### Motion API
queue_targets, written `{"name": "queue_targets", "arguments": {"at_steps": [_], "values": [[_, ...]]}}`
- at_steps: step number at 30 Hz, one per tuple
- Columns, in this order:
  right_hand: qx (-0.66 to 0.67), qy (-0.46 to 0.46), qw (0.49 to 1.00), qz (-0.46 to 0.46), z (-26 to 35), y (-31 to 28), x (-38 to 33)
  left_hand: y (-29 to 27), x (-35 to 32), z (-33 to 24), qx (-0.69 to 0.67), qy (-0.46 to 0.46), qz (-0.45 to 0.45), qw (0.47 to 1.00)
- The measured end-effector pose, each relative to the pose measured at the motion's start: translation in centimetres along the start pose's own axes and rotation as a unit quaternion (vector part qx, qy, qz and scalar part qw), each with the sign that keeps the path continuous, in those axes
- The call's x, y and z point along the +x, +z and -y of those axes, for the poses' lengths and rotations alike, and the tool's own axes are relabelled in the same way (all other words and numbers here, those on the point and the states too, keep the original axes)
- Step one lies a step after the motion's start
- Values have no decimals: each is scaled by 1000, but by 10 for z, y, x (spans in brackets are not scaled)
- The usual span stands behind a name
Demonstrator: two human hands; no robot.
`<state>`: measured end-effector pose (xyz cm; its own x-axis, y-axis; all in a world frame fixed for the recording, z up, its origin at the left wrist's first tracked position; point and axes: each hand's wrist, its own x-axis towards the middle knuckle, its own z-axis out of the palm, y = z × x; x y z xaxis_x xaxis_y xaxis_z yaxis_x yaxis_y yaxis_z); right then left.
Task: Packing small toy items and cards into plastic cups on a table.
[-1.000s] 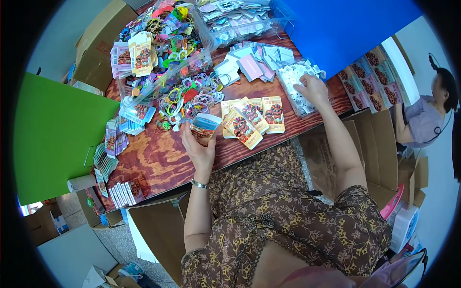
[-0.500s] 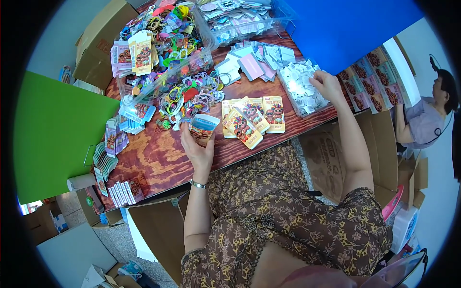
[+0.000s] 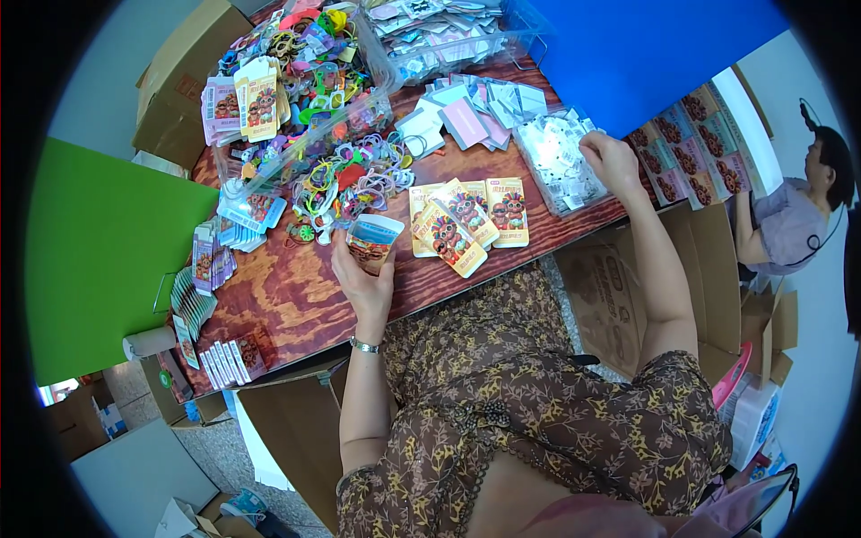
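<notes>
Two hands are at work on the wooden table (image 3: 287,296). My left hand (image 3: 363,273) is closed around a small printed card packet (image 3: 372,240), thumb on one side and fingers on the other, holding it upright just above the table's near edge. My right hand (image 3: 612,161) is stretched out to the far right, fingers curled down into a clear tray of small white packets (image 3: 558,161); I cannot tell whether it has pinched one of them or only touches the pile.

Between my hands lies a fan of yellow cartoon cards (image 3: 466,220), overlapping one another flat on the wood. Just beyond the packet in my left hand sits a heap of coloured hair ties (image 3: 345,179), and behind it a clear bin (image 3: 305,81) full of more of them. Loose grey and pink cards (image 3: 471,112) lie near the tray. A green board (image 3: 99,251) stands at my left, a blue board (image 3: 646,54) at the far right. Another person (image 3: 794,224) sits well apart on the right.
</notes>
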<state>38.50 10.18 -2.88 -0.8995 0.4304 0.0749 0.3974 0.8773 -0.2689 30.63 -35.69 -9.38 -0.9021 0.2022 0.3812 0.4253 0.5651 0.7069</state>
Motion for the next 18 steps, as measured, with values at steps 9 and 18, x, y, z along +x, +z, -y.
{"name": "queue_targets", "arguments": {"at_steps": [9,18], "values": [[-69,-2,997,33,24,23,4,3,-1,-2,11,2,4,1000],[171,30,983,63,-19,20,23,1,-1,1,9,-8,8,1000]]}}
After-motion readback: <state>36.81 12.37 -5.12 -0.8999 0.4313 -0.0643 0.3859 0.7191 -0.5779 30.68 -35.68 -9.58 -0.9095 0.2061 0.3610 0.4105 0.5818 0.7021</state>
